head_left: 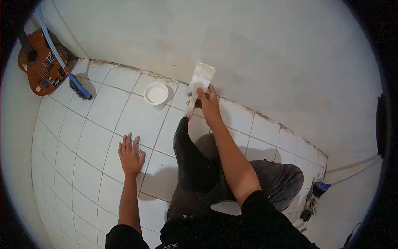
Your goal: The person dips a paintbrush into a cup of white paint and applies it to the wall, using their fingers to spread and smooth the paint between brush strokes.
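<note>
Sitting low on a white tiled floor (95,124), a person presses a wide, paint-whitened paintbrush (200,83) against the foot of a pale wall (248,50), just above the rough seam where the tiles end. The right hand (209,106) is closed around the handle, its fingers (201,93) wrapped high, close to the bristle head, a grip that appears chosen for control along the edge.

The left hand (131,153) holds nothing. It lies palm down on the tiles with its fingers (126,141) spread, well apart from the brush, and seems to carry the weight of the forward lean. A bent knee (190,157) in dark trousers rises between the two arms.

A small white bowl (156,93) stands on the floor beside the wall, near the brush on its left, seemingly set within easy reach of the working hand. In the far corner a brown guitar (39,62) leans against the wall, with a blue-handled broom (81,88) slanting across it. A blue plug (321,187) lies at the wall's base to the right.
</note>
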Demonstrator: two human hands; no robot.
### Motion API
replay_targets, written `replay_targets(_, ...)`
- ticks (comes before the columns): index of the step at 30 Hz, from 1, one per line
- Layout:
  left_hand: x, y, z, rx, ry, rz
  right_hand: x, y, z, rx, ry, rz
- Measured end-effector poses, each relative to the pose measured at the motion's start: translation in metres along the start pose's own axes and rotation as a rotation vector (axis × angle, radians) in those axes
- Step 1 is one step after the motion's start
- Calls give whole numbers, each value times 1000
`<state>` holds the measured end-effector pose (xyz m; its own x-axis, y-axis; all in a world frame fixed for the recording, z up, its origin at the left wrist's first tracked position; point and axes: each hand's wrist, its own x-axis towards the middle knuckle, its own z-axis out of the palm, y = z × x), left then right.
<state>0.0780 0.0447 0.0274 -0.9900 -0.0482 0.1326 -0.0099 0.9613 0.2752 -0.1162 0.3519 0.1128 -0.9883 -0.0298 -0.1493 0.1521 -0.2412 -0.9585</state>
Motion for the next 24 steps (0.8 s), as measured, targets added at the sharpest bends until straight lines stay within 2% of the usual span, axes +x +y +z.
replay_targets(10,1,0,0,-6,7,-5,13,5,-7,17,38,-92)
replay_targets(18,1,1,-1,4,16,4,18,10,-12,1,157,97)
replay_targets(21,0,0,2,4,51,19,46,67,-35,-154,242,24)
replay_targets(22,0,0,3,9,58,20,46,68,-37,-155,242,23)
replay_targets(24,0,-1,3,8,50,16,45,71,-41,-159,135,170)
